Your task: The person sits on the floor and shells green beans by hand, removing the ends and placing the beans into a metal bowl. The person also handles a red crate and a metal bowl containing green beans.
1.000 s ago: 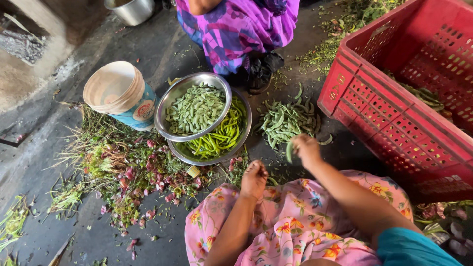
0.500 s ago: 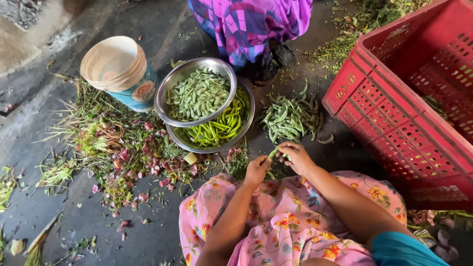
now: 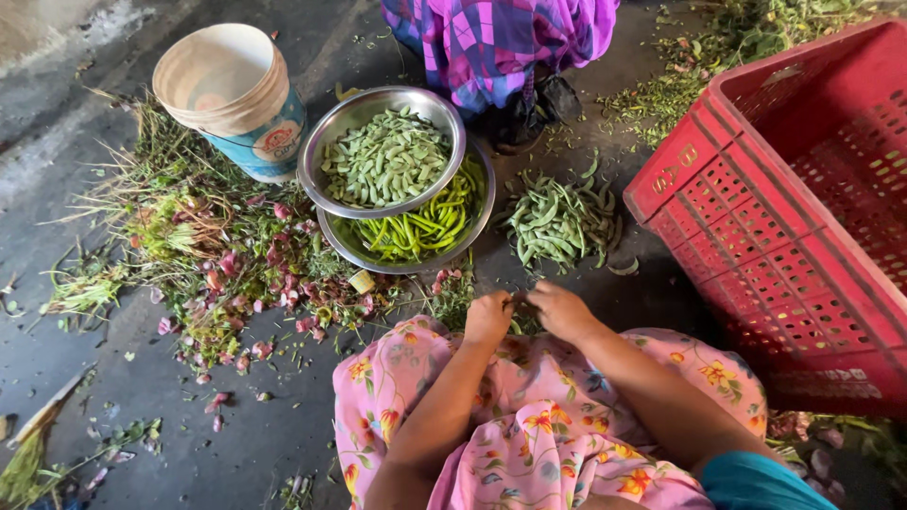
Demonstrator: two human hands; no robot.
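Note:
My left hand [image 3: 488,316] and my right hand [image 3: 561,310] meet just above my pink flowered lap [image 3: 529,425], fingers pinched together on a small green bean pod that is mostly hidden between them. A loose pile of flat green bean pods [image 3: 559,222] lies on the floor just beyond my hands. Further out, a steel bowl [image 3: 326,142] of cut bean pieces rests tilted on a second steel bowl [image 3: 472,236] that holds long green chillies [image 3: 420,231].
A red plastic crate [image 3: 784,208] stands at the right. A white bucket [image 3: 231,94] stands at the left of the bowls. Vegetable trimmings and pink peels [image 3: 227,274] litter the grey floor. Another person in purple checked cloth [image 3: 501,42] crouches opposite.
My right hand has drawn back from the bean pile to meet my left hand over my lap. The view has shifted, so the bowls and crate sit lower in frame.

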